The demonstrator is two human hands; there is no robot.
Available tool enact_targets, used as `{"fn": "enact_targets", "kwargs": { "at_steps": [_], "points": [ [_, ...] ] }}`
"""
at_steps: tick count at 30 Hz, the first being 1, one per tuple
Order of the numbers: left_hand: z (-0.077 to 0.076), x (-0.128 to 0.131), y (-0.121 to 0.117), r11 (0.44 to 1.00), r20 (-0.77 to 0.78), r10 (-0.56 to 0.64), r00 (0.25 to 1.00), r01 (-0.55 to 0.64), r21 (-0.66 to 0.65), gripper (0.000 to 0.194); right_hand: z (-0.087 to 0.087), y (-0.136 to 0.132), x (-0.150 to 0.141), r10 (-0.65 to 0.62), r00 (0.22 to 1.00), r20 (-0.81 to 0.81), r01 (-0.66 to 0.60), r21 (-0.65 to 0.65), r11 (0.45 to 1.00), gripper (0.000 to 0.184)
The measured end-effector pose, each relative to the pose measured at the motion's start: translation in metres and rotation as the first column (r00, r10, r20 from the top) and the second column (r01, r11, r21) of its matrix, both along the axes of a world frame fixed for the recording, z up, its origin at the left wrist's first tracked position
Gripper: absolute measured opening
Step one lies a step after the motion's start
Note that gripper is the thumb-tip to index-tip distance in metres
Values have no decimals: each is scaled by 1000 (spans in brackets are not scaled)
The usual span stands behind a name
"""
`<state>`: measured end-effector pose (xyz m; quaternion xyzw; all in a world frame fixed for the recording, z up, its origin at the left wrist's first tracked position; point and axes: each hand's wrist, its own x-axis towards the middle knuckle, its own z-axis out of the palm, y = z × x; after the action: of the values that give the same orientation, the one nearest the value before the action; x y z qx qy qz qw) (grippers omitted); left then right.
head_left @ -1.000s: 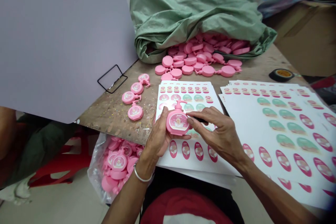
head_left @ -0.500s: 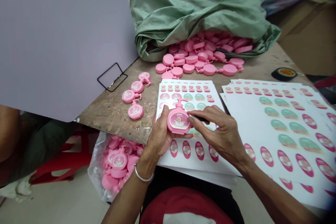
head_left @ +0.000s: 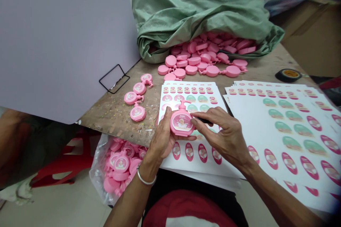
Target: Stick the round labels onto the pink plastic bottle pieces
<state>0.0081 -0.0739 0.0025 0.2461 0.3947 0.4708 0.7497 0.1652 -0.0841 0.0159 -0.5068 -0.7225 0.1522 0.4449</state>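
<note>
Bottle (head_left: pixel 182 123) sits upright in the left grip (head_left: pixel 161 141)

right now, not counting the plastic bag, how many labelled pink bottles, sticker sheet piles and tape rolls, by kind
Labelled bottles lying on the table: 4
Labelled bottle in the left hand, pink bottle: 1
Sticker sheet piles: 2
Tape roll: 1
Total: 8

pink bottles (head_left: pixel 212 70), green sack (head_left: pixel 202 7), white sheets (head_left: pixel 250 113) patterned pink and green
</note>
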Motion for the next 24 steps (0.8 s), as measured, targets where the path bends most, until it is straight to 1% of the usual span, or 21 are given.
{"fn": "enact_targets", "kwargs": {
  "at_steps": [9,18,24],
  "points": [
    [-1,-1,1,1000,2,-5,1000,5,2,47,0,1,0,-3,1000,20,2,22,1000,14],
    [4,-3,1,999,-18,-32,999,32,20,50,3,2,0,-10,1000,16,9,27,1000,13],
    [4,-4,0,999,-14,-40,999,41,25,52,3,0,0,-4,1000,14,4,30,1000,13]
  ]
}}
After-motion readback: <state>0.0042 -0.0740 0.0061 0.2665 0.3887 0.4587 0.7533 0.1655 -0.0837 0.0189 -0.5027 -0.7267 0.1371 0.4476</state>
